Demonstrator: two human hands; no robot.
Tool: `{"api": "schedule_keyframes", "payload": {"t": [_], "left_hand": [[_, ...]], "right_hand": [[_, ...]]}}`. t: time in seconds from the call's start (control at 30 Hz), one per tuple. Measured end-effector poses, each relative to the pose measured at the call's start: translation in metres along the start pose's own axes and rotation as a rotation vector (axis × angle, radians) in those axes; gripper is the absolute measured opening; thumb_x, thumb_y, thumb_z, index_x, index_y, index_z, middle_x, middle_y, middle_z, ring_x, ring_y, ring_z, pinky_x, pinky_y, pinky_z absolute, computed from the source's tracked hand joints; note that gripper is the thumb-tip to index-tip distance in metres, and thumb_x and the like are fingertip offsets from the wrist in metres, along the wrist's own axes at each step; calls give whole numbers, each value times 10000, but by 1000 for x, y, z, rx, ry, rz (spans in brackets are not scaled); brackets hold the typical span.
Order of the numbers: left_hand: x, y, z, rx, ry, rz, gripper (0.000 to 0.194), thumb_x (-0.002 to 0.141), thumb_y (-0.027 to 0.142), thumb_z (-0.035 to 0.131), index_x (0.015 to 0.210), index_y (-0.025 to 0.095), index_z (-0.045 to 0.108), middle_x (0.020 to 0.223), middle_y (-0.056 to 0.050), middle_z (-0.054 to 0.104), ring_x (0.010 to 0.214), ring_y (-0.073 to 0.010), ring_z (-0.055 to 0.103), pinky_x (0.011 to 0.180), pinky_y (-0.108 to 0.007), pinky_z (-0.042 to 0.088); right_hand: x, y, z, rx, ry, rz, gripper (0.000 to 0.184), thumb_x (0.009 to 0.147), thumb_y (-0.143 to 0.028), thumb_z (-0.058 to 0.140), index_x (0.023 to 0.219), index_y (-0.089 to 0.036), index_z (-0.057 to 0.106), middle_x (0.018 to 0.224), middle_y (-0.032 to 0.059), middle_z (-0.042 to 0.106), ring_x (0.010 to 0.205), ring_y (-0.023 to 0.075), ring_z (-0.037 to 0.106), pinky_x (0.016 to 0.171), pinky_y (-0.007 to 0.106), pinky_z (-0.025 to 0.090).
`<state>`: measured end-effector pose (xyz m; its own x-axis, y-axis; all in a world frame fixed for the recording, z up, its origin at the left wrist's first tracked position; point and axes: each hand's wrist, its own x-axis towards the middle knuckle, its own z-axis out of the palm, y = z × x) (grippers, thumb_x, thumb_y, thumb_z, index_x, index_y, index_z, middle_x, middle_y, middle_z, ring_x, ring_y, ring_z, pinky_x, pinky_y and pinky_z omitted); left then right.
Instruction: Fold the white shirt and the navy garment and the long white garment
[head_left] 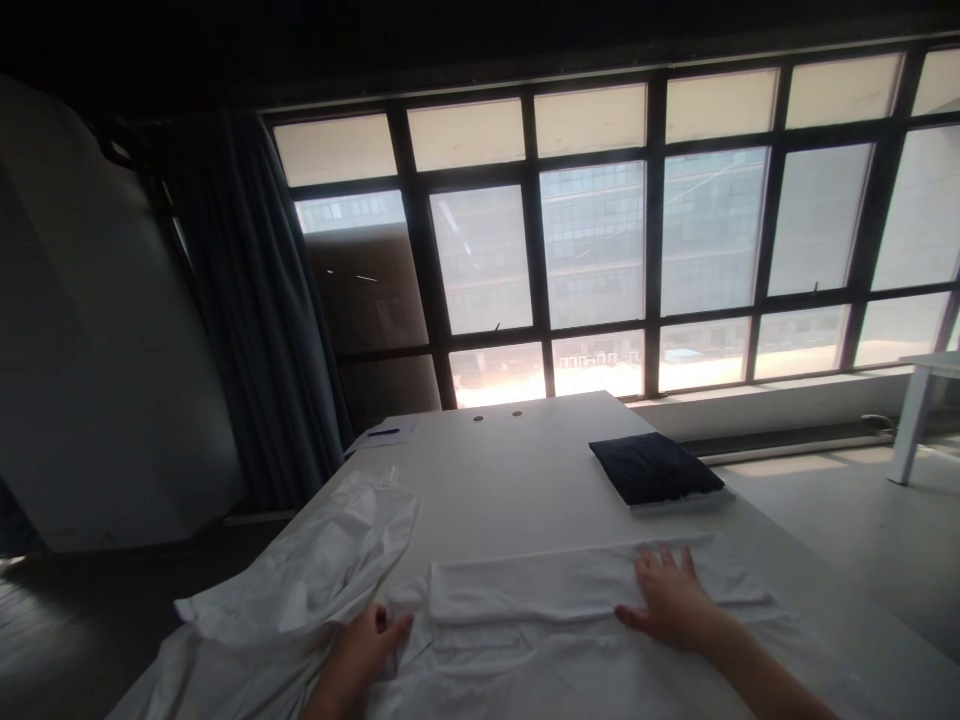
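A white cloth garment (525, 660) lies spread over the near end of the white table (510, 470), with a flat folded band (570, 590) across its middle. To the left, a loose, crumpled part of the white fabric (300, 565) rises in soft folds and hangs past the table edge. My left hand (364, 650) is curled at the inner end of the folded band, its fingers pinching the fabric. My right hand (664, 600) rests flat on the band, fingers spread and holding nothing.
A folded navy garment (654, 468) sits on a pale flat board (679, 505) right of centre. A sheet of paper with a blue pen (384, 433) lies at the far left corner. Two small holes mark the far table end. A tall window stands beyond, a dark curtain to the left.
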<state>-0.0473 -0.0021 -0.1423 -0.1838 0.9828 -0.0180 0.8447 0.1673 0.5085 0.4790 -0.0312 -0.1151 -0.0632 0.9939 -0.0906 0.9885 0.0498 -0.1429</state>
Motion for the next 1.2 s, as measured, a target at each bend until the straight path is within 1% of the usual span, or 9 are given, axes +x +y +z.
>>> {"api": "schedule_keyframes", "payload": {"t": [0.1,0.23,0.37,0.5,0.63,0.8,1.03,1.13,1.2], "left_hand": [[-6,5,-1,77,-27,34,533,739,751,500,648,226,526,708,-68,683,772,-293,666,682,-345,445],[-11,10,-7,14,-33,33,517,739,735,503,691,223,556,775,-66,710,839,-296,667,736,-347,471],[-13,9,-15,-279,-186,65,530,695,678,630,963,222,665,1048,-60,764,1035,-299,680,887,-331,518],[-15,2,-21,-414,-312,63,660,565,535,805,1138,243,658,1157,-29,762,1126,-317,671,966,-338,530],[-16,-2,-28,-459,-290,26,675,510,509,848,1100,223,685,1124,-43,773,1127,-348,674,993,-378,533],[-24,13,-42,-676,-269,-39,762,557,553,854,1193,183,660,1221,-93,728,1167,-338,664,1001,-373,542],[-33,100,-53,-862,-85,-9,964,619,539,857,1406,136,471,1388,-159,613,1250,-316,619,1027,-359,514],[-43,152,-44,-834,-173,132,802,647,510,825,1306,159,533,1152,-98,720,1056,-290,688,890,-347,552],[-50,186,-33,-755,-243,260,573,726,495,751,1171,174,588,956,-45,731,878,-240,687,749,-305,536]], "right_hand": [[-3,-56,-4,63,13,-197,811,806,-620,628,1432,-111,555,1554,251,410,1481,488,255,1180,718,-4],[-5,-132,10,270,-96,-560,915,785,-641,654,1525,-151,434,1633,195,294,1521,401,220,1244,601,75],[-4,-175,34,323,-93,-621,960,872,-724,514,1587,-117,310,1664,207,176,1539,438,76,1222,652,-37],[-4,-178,48,340,-55,-602,882,913,-705,471,1584,-153,323,1661,185,219,1539,413,119,1236,616,-26],[-5,-165,51,306,3,-438,830,840,-702,586,1485,-192,475,1573,201,376,1455,436,287,1210,625,106],[-2,-162,58,338,56,-428,699,845,-639,611,1417,-248,515,1466,154,467,1366,383,375,1180,553,201],[8,-172,62,560,67,-359,646,703,-494,753,1279,-236,618,1391,125,500,1350,364,376,1188,516,178],[20,-163,47,920,-78,-313,529,645,-403,773,1122,-191,681,1258,123,589,1263,332,470,1158,468,263],[31,-153,34,1108,-183,-262,461,705,-456,719,1063,-169,671,1118,118,651,1109,289,580,1057,439,396]]}}
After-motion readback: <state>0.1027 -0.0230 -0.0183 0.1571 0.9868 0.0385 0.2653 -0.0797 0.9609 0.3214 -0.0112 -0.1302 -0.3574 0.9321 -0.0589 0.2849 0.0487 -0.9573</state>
